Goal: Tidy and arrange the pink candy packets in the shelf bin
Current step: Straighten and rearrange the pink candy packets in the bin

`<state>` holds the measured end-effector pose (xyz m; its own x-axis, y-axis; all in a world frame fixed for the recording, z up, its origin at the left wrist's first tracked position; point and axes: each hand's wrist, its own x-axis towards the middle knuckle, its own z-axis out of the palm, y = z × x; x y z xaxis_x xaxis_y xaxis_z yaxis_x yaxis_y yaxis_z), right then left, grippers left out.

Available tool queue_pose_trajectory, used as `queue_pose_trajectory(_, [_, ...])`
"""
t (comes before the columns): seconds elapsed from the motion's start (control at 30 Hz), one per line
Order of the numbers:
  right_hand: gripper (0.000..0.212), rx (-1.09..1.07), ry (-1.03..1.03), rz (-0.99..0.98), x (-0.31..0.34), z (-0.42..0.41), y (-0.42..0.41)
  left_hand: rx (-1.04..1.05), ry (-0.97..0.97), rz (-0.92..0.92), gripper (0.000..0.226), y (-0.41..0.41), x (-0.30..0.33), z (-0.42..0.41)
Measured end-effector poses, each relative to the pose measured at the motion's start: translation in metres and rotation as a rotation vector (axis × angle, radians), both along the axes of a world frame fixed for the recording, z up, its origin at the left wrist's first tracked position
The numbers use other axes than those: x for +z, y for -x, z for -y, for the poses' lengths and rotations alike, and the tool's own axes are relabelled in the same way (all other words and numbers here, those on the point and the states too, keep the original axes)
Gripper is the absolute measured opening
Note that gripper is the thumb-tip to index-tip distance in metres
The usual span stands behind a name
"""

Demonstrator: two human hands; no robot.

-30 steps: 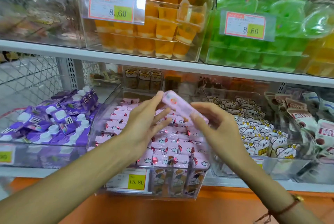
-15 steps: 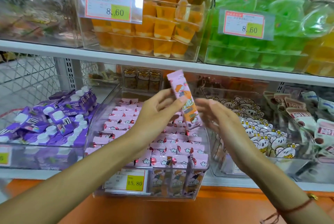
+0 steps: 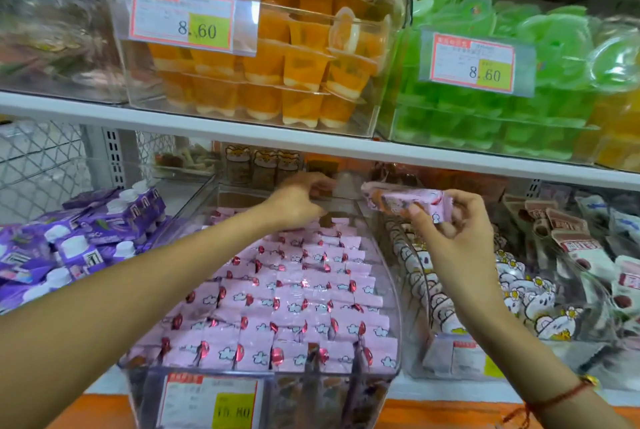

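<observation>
Half a second ago the left hand (image 3: pixel 300 198) held the loose pink packet (image 3: pixel 407 200) upright above the middle of the clear bin (image 3: pixel 394 290); now that packet lies on its side in the right hand (image 3: pixel 457 238), right of centre in the frame, above the bin's right wall. The right hand's fingers (image 3: pixel 420 212) are pinched on it, thumb on the near face and the others curled behind.

The left hand has gone on to the far end of the bin, at upper centre just under the white shelf edge (image 3: pixel 311 144). This handover seems to free the left hand to sort the back rows while the right keeps the stray packet ready to slot in. The rest of the pink packets (image 3: pixel 294 293) sit in fairly even rows filling the lower centre of the frame, so most of the tidying looks done toward the front.

The left hand's fingers are curled, and they may be gripping something dark at the bin's back rim, but that spot is blurred and shadowed, so I cannot tell whether they hold anything. The back rows of packets are hidden behind that hand and wrist. The price label (image 3: pixel 211 404) at bottom centre is smeared, and both forearms are cut off by the lower edge.
</observation>
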<state>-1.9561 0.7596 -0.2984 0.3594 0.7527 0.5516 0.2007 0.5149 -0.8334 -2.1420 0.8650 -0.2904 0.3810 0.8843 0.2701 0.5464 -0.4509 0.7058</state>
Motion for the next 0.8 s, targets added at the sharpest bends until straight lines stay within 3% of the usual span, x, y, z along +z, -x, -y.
queue_pose_trajectory(0.17, [0.029, -0.036, 0.049, 0.083, -0.007, -0.021, -0.006, 0.066, 0.013, -0.247, 0.031, -0.03, -0.023, -0.044])
queue_pose_trajectory(0.33, [0.029, -0.027, 0.076, 0.085, -0.008, -0.026, -0.009, 0.082, -0.146, -0.528, 0.02, -0.036, -0.038, -0.053])
queue_pose_trajectory(0.57, [0.026, -0.106, 0.068, 0.241, -0.007, -0.04, -0.001, 0.102, -0.224, -0.387, 0.008, -0.007, -0.021, -0.041])
queue_pose_trajectory(0.8, [0.03, -0.108, 0.12, 0.793, 0.0, -0.078, 0.01, 0.131, -0.267, -0.42, 0.008, 0.001, -0.022, -0.032])
